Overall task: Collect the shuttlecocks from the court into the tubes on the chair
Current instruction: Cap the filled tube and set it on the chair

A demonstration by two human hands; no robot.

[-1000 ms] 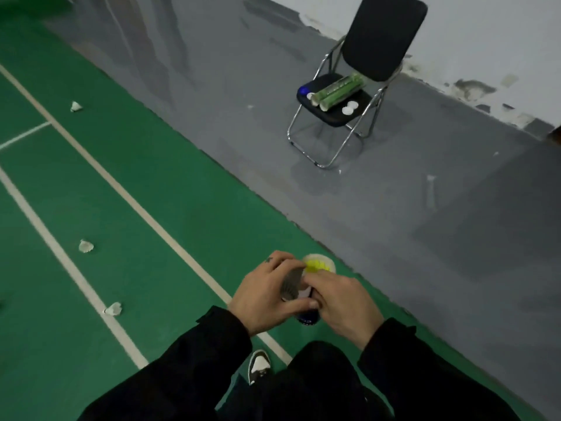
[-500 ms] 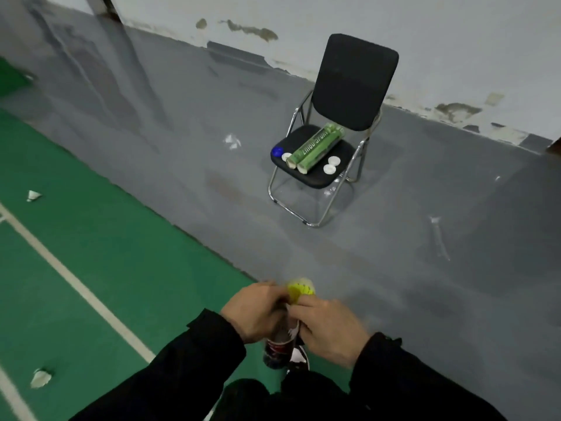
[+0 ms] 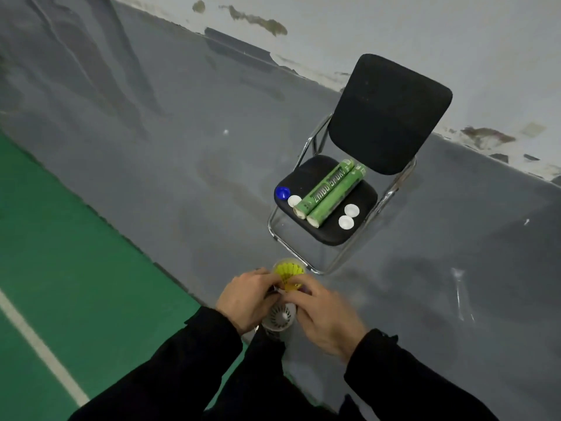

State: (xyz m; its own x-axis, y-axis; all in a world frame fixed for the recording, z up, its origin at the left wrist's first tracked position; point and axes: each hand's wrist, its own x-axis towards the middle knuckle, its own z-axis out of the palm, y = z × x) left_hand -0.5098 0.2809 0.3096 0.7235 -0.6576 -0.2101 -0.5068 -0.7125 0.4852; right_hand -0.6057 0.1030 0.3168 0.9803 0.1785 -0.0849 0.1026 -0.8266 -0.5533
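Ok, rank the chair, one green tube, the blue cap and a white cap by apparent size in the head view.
1. chair
2. green tube
3. blue cap and white cap: these look about alike, so I won't rank them.

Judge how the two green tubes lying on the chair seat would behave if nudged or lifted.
The green tubes are round and lie on their sides, so a sideways push would probably roll them toward the edge of the chair seat. Their near ends look open, with caps loose beside them, so they are likely light.
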